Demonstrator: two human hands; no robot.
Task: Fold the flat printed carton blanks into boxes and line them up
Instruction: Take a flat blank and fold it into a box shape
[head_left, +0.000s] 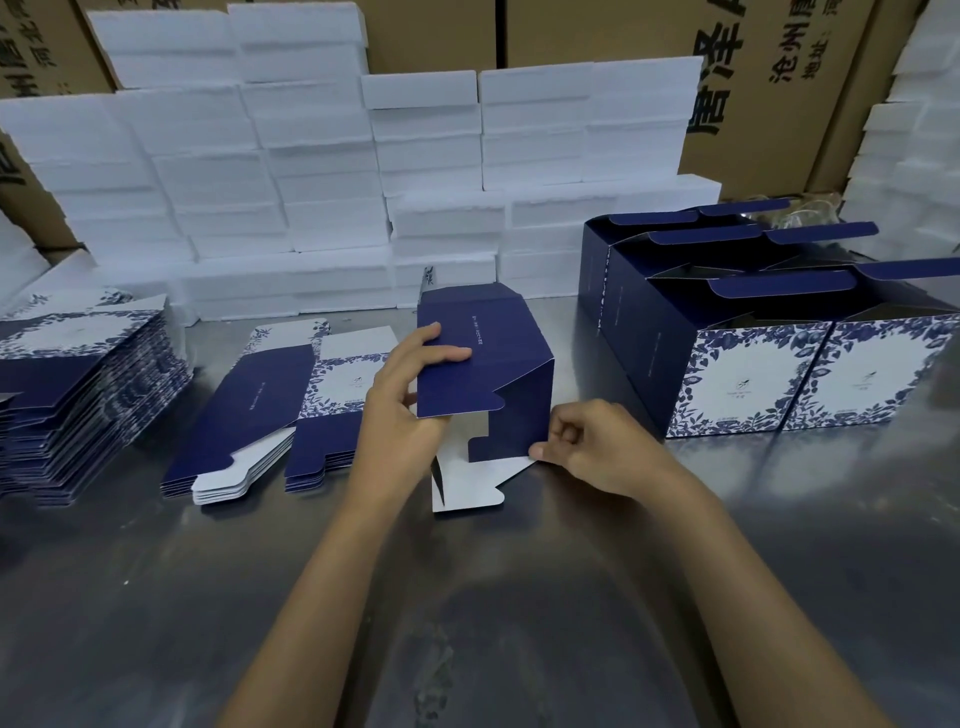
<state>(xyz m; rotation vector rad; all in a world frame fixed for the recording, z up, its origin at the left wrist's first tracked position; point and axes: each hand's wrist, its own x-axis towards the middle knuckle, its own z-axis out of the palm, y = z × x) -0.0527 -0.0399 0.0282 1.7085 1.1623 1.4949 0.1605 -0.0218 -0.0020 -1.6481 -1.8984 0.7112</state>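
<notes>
A navy carton (488, 358), half opened into a box shape, lies on its side at the middle of the metal table (467, 597). My left hand (405, 410) grips its near left edge, thumb on the top panel. My right hand (587, 447) pinches the white bottom flap (483, 478) at the carton's near right corner. Small piles of flat blanks (249, 405) lie just left of it. A taller stack of flat blanks (83, 384) sits at the far left. Several folded boxes (753, 332) with blue floral fronts stand in rows at the right, tops open.
White foam blocks (311, 176) are stacked in a wall along the table's back. Brown shipping cartons (753, 93) rise behind them. More white foam (914, 130) is piled at the far right.
</notes>
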